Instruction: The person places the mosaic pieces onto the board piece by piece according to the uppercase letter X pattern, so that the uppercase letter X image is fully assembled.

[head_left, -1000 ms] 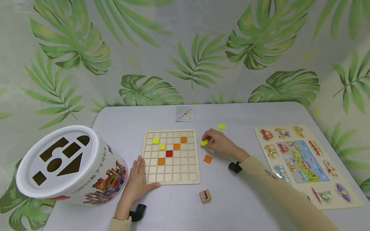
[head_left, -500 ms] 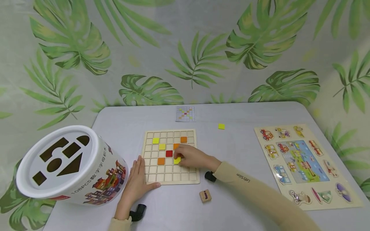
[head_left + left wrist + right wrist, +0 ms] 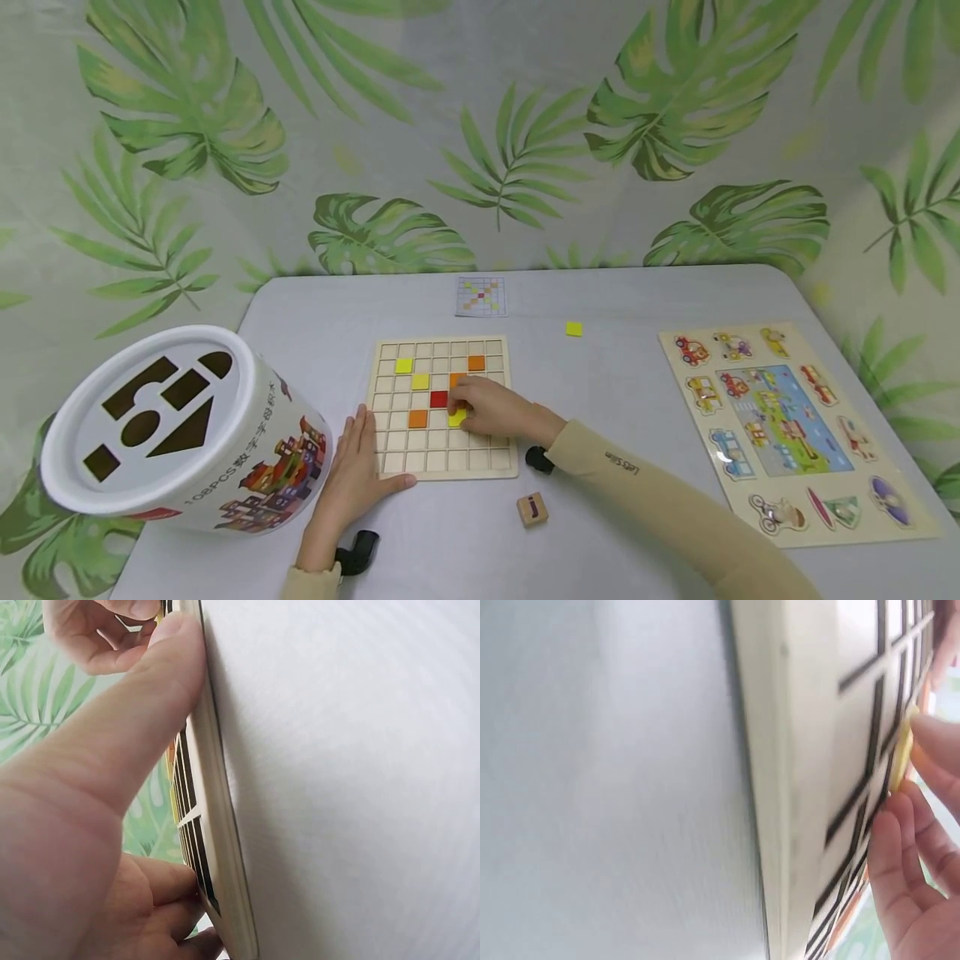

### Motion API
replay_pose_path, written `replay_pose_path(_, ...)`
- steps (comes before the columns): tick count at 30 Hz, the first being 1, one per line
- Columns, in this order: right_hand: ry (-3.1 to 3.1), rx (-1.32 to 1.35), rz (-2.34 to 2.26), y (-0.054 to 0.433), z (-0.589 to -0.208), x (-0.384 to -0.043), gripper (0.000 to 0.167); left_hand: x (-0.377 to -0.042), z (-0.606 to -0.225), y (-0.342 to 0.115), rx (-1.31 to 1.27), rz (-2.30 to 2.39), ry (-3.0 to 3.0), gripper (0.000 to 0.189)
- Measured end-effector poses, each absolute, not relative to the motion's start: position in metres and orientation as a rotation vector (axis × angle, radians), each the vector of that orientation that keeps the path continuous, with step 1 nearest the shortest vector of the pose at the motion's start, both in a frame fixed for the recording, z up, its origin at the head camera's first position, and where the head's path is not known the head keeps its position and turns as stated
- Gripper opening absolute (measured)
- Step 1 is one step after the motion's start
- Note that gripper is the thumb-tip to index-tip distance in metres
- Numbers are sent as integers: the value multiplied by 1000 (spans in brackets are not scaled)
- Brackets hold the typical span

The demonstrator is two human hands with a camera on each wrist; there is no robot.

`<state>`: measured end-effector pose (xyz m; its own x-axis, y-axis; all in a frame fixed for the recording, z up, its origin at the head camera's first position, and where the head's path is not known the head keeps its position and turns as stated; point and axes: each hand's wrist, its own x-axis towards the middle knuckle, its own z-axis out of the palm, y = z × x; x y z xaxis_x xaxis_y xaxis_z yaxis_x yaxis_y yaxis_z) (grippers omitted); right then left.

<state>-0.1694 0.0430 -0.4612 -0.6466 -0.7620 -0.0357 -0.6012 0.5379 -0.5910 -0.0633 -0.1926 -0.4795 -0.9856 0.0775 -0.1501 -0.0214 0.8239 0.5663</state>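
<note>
My right hand pinches a yellow square tile at a cell of the wooden grid board, diagonally below the red tile. In the right wrist view this yellow tile stands on edge between thumb and fingertips, close against the grid. My left hand rests at the board's near left corner, fingers straight along the left side and thumb at the front edge. Two more yellow tiles and several orange tiles lie in the grid. My right hand partly covers one orange tile.
A printed pattern card lies behind the board, with a loose yellow tile to its right. In front is a wooden letter block. A large white tub stands left, a picture puzzle right.
My right hand has carried the yellow tile from the table right of the board leftward onto the grid. Its wrist now hides most of the loose orange tile. The left hand stays put.
</note>
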Motion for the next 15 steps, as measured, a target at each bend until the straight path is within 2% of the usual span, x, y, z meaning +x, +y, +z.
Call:
replay_pose_path(5, 2475, -1057, -854, 59, -459, -173, 15, -64, -480, -192, 46, 892, 2837, 122)
replay_pose_path(15, 2518, -946, -974, 140, -457, -171, 19, -65, -481, -192, 36, 891, 2842, 122)
